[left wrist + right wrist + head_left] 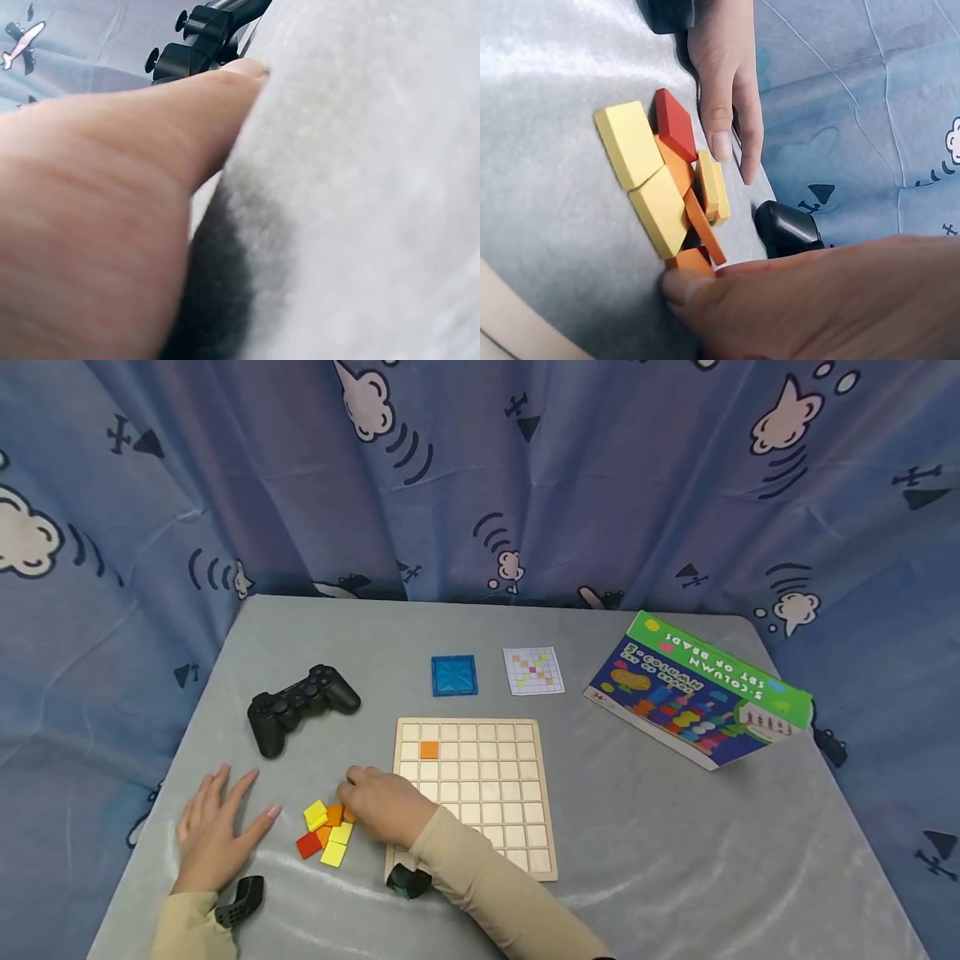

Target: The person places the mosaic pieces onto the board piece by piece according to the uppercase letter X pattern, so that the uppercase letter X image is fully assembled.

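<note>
My right hand (390,806) reaches over the left side of a wooden grid board (512,839). Its thumb and fingers pinch an orange tile (694,261) at the edge of a small pile; the far fingertips are hidden. Yellow tiles (630,142), more orange ones and a red tile (675,124) make up that pile, some leaning on each other. One orange square (429,750) sits in a cell near the board's upper left. Left of the pile, my left hand (213,839) rests on the table with spread fingers, holding nothing.
A black game controller (300,706) lies beyond my left hand. Behind the board are a blue square tray (453,676) and a printed grid card (533,671). A colourful box (697,689) stands at the right rear, before a blue curtain (480,477).
</note>
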`<action>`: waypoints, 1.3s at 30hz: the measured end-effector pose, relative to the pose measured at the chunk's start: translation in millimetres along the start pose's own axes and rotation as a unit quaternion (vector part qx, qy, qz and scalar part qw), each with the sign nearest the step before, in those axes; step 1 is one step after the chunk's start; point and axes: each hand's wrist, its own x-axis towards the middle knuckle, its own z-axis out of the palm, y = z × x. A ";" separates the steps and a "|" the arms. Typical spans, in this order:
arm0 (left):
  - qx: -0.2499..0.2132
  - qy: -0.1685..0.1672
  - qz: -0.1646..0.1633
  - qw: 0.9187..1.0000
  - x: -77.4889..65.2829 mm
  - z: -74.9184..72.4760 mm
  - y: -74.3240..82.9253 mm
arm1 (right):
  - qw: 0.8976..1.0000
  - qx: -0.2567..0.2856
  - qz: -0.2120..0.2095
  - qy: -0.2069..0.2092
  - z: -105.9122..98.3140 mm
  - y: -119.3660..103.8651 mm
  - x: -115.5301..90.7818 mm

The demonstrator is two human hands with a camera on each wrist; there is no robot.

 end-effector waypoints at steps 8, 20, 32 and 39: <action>-0.001 -0.006 -0.003 1.000 -2.7 2.8 -1.9 | 0.998 -0.048 -0.014 0.027 7.3 4.4 2.1; -0.006 0.002 0.008 1.000 0.0 2.0 0.2 | 0.997 0.049 0.016 0.066 -20.4 38.4 -19.9; -0.018 0.008 0.022 1.000 -1.0 -1.4 -3.5 | 0.972 0.136 0.116 0.155 -37.1 111.0 -83.4; -0.012 0.007 0.018 1.000 0.1 -1.8 -1.5 | 0.948 0.188 0.212 0.143 -27.4 146.5 -120.8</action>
